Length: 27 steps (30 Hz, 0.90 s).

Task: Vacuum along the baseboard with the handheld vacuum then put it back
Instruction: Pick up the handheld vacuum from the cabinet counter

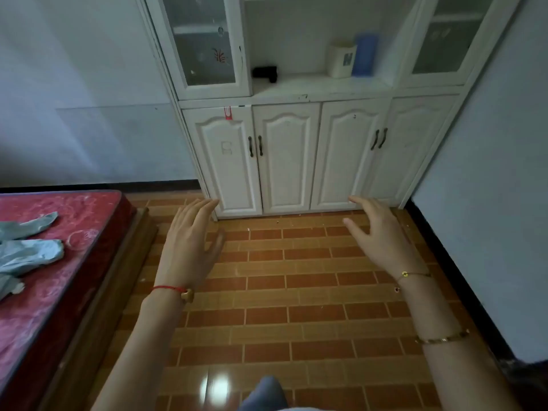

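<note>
Seen from the head camera, looking down into a small room. At the far left lies a red mattress [44, 262] on a wooden frame, with pale grey-blue cloth [26, 247] bunched on top of it. Behind it a pale wall meets the floor along a black baseboard [160, 185]. The floor [296, 292] is laid with orange-brown brick-pattern tiles and shows a few small specks near the cabinet. The left hand [192, 241] reaches forward over the tiles, palm down, fingers straight and loosely spread, holding nothing; a red string bracelet [172, 290] sits on its wrist. Ahead stands a white cabinet [296, 158] with four lower doors and glass doors above. On its open middle shelf, toward the left, lies a small black object [265, 73], blurred, which may be the handheld vacuum; I cannot tell for certain. Further right on that shelf stand a white container [341, 60] and a blue one [364, 54]. The right hand [382, 235] reaches out likewise, fingers spread and relaxed, empty, with thin gold bracelets [441, 339] on the arm. At the right, another black baseboard runs under the wall.
</note>
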Available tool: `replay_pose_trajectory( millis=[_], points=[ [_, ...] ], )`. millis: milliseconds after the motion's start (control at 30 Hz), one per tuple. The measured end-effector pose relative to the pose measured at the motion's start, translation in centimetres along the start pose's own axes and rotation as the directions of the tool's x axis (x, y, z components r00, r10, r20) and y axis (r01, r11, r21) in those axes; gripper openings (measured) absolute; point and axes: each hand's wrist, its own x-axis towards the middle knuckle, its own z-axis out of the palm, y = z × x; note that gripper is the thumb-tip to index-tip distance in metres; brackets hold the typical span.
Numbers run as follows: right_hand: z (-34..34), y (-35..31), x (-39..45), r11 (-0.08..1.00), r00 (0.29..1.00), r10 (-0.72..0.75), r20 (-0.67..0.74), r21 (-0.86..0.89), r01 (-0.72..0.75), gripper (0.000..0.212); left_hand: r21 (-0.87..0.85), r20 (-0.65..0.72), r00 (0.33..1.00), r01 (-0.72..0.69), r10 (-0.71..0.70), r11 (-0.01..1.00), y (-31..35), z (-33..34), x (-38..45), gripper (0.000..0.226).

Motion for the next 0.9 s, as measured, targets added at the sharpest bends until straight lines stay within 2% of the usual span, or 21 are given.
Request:
replay_pose_trajectory(
  millis=[200, 433, 900],
  points=[
    [0.8, 1.7, 1.6, 0.999, 0.999, 0.030, 0.031, -0.012, -0.030, 0.046, -0.037, 0.020, 0.999, 0.028, -0.027, 0.999, 0.1, 1.9, 1.5, 0.057],
    [3.3, 4.4, 8.0, 0.997, 0.995, 0.076, 0.063, -0.004, -0.076, 0.047, -0.031, 0.048, 0.998, 0.053, -0.051, 0.998, -1.7, 5.6, 7.4, 0.055],
    [9.2, 7.0, 33.0, 0.996, 0.996, 0.084, 0.016, 0.033, -0.085, 0.045, -0.094, 0.052, 0.998, 0.052, -0.047, 0.994, -9.4, 13.6, 31.0, 0.053]
  ],
)
